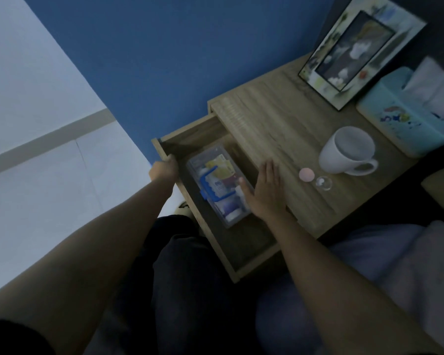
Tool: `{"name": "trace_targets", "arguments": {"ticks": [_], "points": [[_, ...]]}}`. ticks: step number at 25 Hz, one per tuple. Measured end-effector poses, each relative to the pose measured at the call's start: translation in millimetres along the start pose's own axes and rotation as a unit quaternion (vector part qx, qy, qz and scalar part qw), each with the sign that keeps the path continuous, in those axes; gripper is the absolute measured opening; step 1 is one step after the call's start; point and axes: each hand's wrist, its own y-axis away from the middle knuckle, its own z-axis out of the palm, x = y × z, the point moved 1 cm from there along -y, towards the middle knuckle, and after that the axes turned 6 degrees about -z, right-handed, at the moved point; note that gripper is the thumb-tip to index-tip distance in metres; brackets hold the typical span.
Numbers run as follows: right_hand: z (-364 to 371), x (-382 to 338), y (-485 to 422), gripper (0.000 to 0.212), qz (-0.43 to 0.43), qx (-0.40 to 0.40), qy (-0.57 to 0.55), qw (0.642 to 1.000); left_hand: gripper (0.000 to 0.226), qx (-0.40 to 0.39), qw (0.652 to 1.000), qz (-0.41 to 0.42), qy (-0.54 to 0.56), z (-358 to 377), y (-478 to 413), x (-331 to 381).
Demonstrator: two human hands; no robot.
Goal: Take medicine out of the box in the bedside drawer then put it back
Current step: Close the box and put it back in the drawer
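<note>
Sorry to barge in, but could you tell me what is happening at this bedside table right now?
A person has the bedside drawer pulled open. The left hand grips the drawer's front edge, while the right hand reaches with fingers spread over a clear medicine box with a blue handle, lying in the drawer. The box looks closed, and nothing has been taken out. On the tabletop stand a white mug, a picture frame and a tissue box.
</note>
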Motion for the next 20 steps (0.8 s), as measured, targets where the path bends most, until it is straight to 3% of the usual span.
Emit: {"name": "trace_targets", "arguments": {"ticks": [3, 11, 20], "points": [[2, -4, 5, 0.087, -0.013, -0.023, -0.023, 0.999, 0.052, -0.014, 1.0, 0.012, 0.007, -3, 4, 7], [-10, -16, 1, 0.081, -0.027, 0.038, 0.0, 0.999, 0.07, -0.066, 0.994, 0.086, -0.008, 26, 5, 52], [-2, -16, 5, 0.079, -0.026, 0.051, -0.015, 0.998, 0.068, -0.204, 0.972, 0.089, 0.071, 84, 8, 94]]}}
